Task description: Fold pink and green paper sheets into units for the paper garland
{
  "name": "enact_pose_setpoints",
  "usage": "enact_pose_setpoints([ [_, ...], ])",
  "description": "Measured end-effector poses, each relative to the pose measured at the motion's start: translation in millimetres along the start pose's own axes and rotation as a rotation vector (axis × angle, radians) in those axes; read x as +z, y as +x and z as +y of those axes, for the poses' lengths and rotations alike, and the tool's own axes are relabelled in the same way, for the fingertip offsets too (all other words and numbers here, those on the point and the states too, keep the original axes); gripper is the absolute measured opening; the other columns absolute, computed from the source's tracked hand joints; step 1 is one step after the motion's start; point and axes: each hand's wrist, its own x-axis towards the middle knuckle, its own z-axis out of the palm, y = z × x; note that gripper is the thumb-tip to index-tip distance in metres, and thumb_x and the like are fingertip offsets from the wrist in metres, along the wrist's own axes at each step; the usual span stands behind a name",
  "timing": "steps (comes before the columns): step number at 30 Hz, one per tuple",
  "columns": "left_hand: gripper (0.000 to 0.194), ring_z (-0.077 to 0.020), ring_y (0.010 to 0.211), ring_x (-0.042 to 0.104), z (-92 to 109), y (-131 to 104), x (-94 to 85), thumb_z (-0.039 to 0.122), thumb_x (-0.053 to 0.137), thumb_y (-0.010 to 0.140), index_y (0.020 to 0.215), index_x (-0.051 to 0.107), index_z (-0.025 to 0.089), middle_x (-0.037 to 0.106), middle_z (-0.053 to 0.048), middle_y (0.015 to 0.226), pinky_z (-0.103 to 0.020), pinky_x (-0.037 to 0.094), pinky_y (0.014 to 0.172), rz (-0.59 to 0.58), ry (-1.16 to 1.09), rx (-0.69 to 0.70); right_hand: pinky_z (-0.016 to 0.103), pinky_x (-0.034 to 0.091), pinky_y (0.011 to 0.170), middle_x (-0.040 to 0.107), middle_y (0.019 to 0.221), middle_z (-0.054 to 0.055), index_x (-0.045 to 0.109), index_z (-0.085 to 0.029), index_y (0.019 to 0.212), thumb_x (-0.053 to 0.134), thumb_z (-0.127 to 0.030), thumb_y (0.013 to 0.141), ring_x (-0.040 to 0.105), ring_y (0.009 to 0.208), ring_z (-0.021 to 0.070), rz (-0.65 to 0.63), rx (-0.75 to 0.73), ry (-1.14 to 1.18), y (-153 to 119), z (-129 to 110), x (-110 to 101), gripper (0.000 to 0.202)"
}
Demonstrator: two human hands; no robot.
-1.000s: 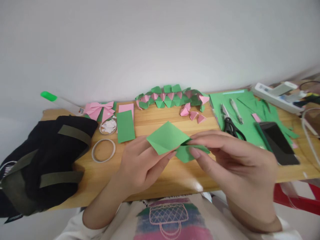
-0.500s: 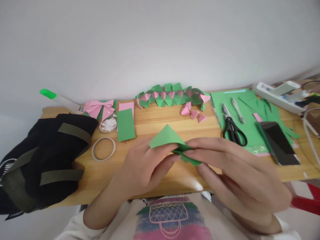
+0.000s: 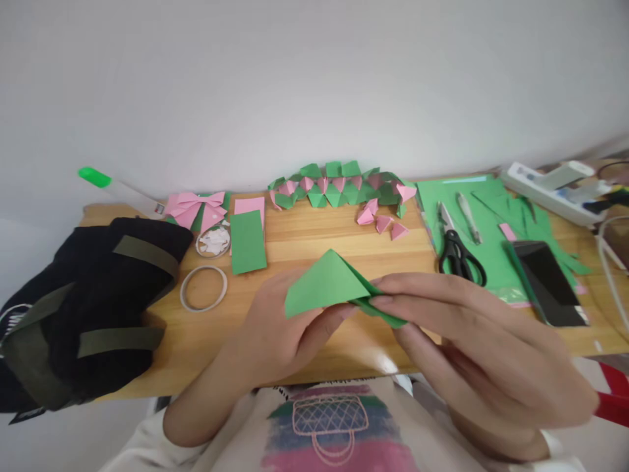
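Observation:
A folded piece of green paper (image 3: 327, 282) is held up over the front of the table between both my hands. My left hand (image 3: 280, 328) grips it from below and the left, thumb near its lower edge, the other fingers mostly hidden behind the paper. At its right end, my right hand (image 3: 472, 334) pinches the folded layers between thumb and fingertips. The paper's upper corner points away from me, and its broad left flap lies over my left fingers. Beyond it stand folded green and pink paper pieces joined in a row (image 3: 329, 187), with loose pink folded pieces (image 3: 383, 224) in front.
On the left lie a black bag (image 3: 98, 308), a tape roll (image 3: 203, 288), a ring of white scraps (image 3: 213, 241), green paper (image 3: 248, 242) and a pink bow (image 3: 199, 208). Rightward are scissors (image 3: 459, 255), a cutter (image 3: 468, 217), a phone (image 3: 545, 282) and a power strip (image 3: 550, 190).
The green paper's left flap has tilted down toward me and shows more of its face. My right hand has shifted slightly rightward, still pinching the paper.

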Motion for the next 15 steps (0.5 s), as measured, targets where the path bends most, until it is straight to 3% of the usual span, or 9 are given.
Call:
enact_pose_setpoints([
  [4,0.017,-0.0153,0.063,0.064,-0.1,0.3,0.7,0.026,0.048,0.098,0.088,0.06,0.02,0.067,0.001,0.07,-0.027,0.049,0.055,0.051,0.008,0.019,0.016,0.06,0.079,0.076,0.099,0.008,0.073,-0.015,0.094,0.056,-0.005,0.087,0.074,0.089,0.0132,-0.046,-0.018,-0.005,3.8,1.0,-3.5,0.021],
  [10,0.008,-0.016,0.071,0.068,-0.2,-1.9,1.5,0.025,0.051,0.097,0.097,0.059,0.02,0.072,-0.002,0.079,-0.028,0.052,0.061,0.089,0.029,0.058,0.006,0.052,0.087,0.076,0.095,0.01,0.072,-0.009,0.093,0.057,-0.002,0.084,0.072,0.09,0.0073,-0.058,-0.028,-0.016,8.5,2.2,-8.9,0.019],
  [15,0.01,-0.0164,0.074,0.068,-2.2,-5.0,4.1,0.025,0.051,0.097,0.104,0.057,0.021,0.072,-0.004,0.084,-0.028,0.055,0.063,0.107,-0.008,0.075,0.009,0.054,0.084,0.074,0.097,0.008,0.071,-0.011,0.095,0.058,-0.001,0.084,0.071,0.091,0.008,-0.012,0.032,0.062,3.7,0.7,-2.1,0.019],
])
